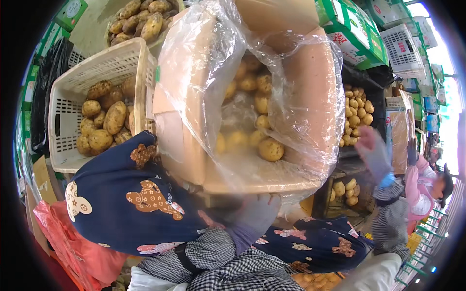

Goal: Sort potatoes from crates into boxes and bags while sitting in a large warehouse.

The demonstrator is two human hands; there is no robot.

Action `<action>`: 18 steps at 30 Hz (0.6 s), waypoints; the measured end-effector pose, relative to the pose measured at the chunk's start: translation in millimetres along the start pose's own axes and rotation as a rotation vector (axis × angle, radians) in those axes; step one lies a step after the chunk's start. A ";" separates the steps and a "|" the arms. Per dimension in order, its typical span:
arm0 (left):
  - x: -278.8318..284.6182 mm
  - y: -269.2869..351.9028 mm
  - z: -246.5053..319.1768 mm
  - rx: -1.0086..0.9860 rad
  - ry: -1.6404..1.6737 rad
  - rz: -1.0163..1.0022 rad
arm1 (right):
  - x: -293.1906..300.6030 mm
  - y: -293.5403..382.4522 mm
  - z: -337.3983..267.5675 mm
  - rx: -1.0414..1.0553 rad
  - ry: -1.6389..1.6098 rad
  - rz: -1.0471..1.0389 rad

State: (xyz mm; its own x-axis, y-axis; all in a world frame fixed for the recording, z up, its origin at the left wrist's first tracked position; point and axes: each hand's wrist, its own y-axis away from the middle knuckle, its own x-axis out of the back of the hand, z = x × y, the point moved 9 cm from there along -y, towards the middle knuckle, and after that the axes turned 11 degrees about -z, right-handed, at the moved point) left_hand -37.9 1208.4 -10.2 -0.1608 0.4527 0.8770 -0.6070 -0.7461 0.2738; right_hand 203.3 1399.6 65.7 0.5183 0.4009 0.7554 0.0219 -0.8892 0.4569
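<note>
Before my knees stands a cardboard box (182,145) lined with clear plastic film (302,127). Several potatoes (271,149) lie inside it, some of them under the film. My left hand (262,212), in a grey glove, is just below the box's near edge; whether its fingers grip anything is unclear. To the right, my right hand (373,152) is stretched out and blurred by motion. It is nearest to a black crate (379,109) of small potatoes (355,112), at the crate's near right corner. Whether it holds something cannot be made out.
A white plastic crate (65,98) with larger, soiled potatoes (115,118) stands left. Behind it is a tub of potatoes (153,25). A dark bin (327,203) with a few potatoes sits right. Green cartons (356,32) are stacked behind. Another person (424,185) is at far right.
</note>
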 end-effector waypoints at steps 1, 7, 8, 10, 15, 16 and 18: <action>-3.3 -2.3 2.7 -0.003 0.011 0.000 | 6.2 2.4 -50.9 0.184 0.170 -0.034; -28.5 -9.0 -6.7 0.029 0.302 -0.296 | -206.4 -28.0 -185.1 0.405 0.898 -0.888; -35.7 -10.0 -9.6 0.037 0.369 -0.228 | -247.7 -48.9 -172.1 0.314 1.068 -1.008; -28.1 -11.4 -5.3 0.012 0.451 -0.124 | -290.1 -85.1 -116.8 0.118 1.358 -1.180; -34.4 -0.8 -6.4 0.004 0.401 -0.097 | -363.3 -117.7 -71.2 0.075 1.436 -1.320; -29.6 0.5 -8.8 0.035 0.367 -0.026 | -370.7 -117.3 -66.3 0.080 1.429 -1.335; -29.9 0.1 -8.2 0.029 0.452 -0.060 | -376.9 -117.7 -58.1 0.082 1.409 -1.354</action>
State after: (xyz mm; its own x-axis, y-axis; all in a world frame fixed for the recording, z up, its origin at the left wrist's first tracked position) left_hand -39.6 1198.9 -39.6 -0.4532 0.6585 0.6008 -0.6047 -0.7223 0.3356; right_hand -44.2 1365.9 -245.4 -0.8114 0.5400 -0.2235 -0.1914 0.1158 0.9747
